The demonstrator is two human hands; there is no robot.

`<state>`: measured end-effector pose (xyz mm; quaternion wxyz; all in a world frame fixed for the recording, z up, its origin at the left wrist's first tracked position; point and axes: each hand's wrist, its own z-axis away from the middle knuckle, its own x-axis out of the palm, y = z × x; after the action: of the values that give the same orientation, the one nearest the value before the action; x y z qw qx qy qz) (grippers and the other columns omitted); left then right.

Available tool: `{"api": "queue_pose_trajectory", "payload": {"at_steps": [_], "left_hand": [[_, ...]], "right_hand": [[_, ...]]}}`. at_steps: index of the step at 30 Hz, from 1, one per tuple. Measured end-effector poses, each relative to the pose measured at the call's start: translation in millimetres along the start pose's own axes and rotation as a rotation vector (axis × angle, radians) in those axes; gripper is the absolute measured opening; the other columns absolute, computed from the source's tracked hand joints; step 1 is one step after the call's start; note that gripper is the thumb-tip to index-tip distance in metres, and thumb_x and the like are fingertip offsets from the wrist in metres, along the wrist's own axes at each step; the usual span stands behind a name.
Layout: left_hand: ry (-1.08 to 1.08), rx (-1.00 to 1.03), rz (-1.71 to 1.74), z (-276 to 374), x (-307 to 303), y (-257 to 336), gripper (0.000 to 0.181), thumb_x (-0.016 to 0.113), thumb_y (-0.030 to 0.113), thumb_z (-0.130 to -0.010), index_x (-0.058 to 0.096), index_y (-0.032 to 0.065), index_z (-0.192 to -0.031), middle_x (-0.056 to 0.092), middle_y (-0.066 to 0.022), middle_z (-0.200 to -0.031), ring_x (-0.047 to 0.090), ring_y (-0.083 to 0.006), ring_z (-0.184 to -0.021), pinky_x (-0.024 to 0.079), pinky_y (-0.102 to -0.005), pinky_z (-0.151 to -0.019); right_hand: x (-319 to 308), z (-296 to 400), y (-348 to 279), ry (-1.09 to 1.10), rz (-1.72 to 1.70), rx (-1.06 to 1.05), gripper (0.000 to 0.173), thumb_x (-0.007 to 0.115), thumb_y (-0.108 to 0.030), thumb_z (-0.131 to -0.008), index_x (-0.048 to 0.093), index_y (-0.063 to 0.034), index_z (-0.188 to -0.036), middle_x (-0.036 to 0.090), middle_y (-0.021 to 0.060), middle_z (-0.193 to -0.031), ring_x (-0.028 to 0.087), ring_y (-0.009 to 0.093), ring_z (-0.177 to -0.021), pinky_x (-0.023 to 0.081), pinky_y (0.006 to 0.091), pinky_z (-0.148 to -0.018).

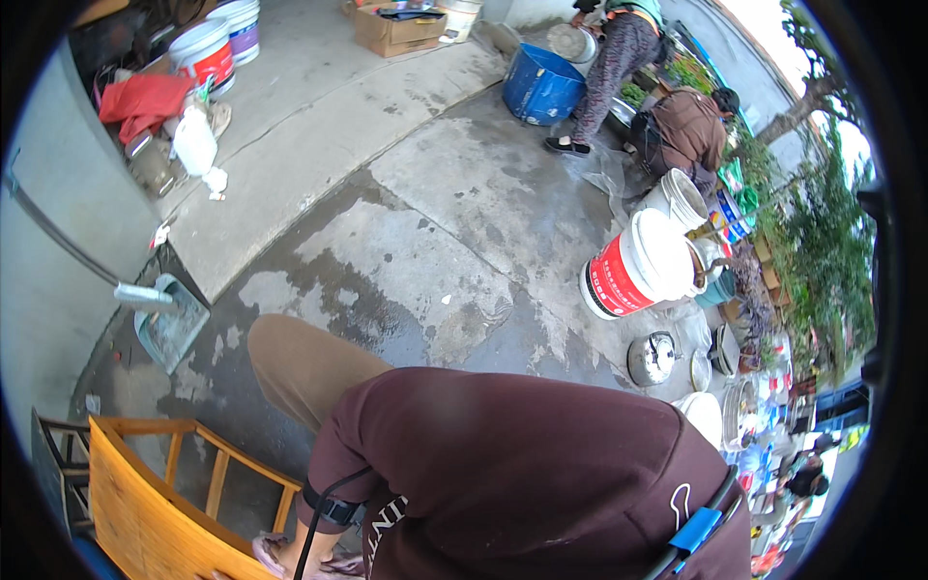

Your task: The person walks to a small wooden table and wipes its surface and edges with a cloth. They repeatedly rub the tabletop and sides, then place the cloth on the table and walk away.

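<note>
Varnished wooden furniture (152, 507), perhaps a chair or a small table, stands at the lower left with its broad flat board and slatted frame showing. Low at the picture's edge, my right hand (293, 557) grips a pale pink cloth (270, 554) by the board. Its wrist shows below the maroon sleeve and a black strap; most of the fingers are hidden. At the bottom rim only a few fingertips, apparently of my left hand (214, 576), touch the board. The rest of that hand is cut off.
A dustpan (174, 326) lies by the left wall. White-and-red bucket (616, 279) and metal kettle (652, 359) stand on wet concrete. Two people bend near a blue tub (544, 83) and plants; another is at far right. A dark metal frame (65, 464) stands beside the wooden furniture.
</note>
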<state>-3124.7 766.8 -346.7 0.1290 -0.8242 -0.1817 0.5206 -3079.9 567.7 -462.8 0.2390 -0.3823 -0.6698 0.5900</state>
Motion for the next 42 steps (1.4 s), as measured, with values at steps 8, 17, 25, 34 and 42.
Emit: {"api": "queue_pose_trajectory", "payload": {"at_steps": [8,17,25,34,42], "left_hand": [[0.056,0.06,-0.11,-2.5,11.9,-2.8,0.051,0.044,0.038,-0.096,0.031,0.0175,-0.141,0.052,-0.0152,-0.126,0.055,-0.0317,-0.107,0.045,-0.0508,-0.08],[-0.178,-0.314,0.326,-0.6,1.0,13.1,0.054,0.048,0.043,-0.091,0.043,0.0108,-0.135,0.038,-0.0166,-0.14,0.034,-0.0334,-0.129,0.025,-0.0458,-0.105],[-0.335,-0.485,0.318,-13.8,-1.5,18.5,0.064,0.045,0.057,-0.087,0.039,0.0176,-0.138,0.033,-0.0134,-0.144,0.025,-0.0305,-0.136,0.014,-0.0501,-0.11],[-0.386,-0.541,0.241,-13.2,-3.4,22.3,0.063,0.04,0.059,-0.088,0.037,0.0214,-0.139,0.03,-0.0099,-0.146,0.023,-0.0273,-0.137,0.016,-0.0548,-0.108],[-0.169,-0.556,0.382,-7.1,-1.7,17.4,0.046,0.046,0.044,-0.089,0.057,0.0111,-0.119,0.047,-0.0131,-0.13,0.036,-0.0272,-0.128,0.016,-0.0488,-0.108]], "right_hand": [[-45.6,1.3,5.4,-0.275,0.172,0.101,0.052,0.057,-0.011,-0.079,0.042,-0.0061,-0.128,0.048,0.0144,-0.11,0.049,0.027,-0.097,0.042,0.0377,-0.077],[2.2,27.7,59.5,-0.706,0.141,0.241,0.048,0.067,-0.011,-0.067,0.058,-0.0084,-0.113,0.066,0.0138,-0.095,0.065,0.027,-0.085,0.052,0.0369,-0.07],[0.2,12.9,94.1,-0.915,0.51,0.243,0.046,0.078,-0.007,-0.057,0.065,-0.0078,-0.101,0.067,0.0171,-0.094,0.063,0.034,-0.095,0.049,0.0409,-0.076],[-26.6,-13.1,-31.5,-0.947,0.05,0.514,0.045,0.076,-0.001,-0.063,0.06,0.005,-0.105,0.067,0.0151,-0.096,0.066,0.024,-0.089,0.053,0.0329,-0.076],[-80.6,16.9,-96.9,-0.421,-0.904,0.919,0.042,0.061,-0.002,-0.085,0.048,0.0032,-0.124,0.061,0.0128,-0.112,0.062,0.022,-0.099,0.052,0.0349,-0.088]]}}
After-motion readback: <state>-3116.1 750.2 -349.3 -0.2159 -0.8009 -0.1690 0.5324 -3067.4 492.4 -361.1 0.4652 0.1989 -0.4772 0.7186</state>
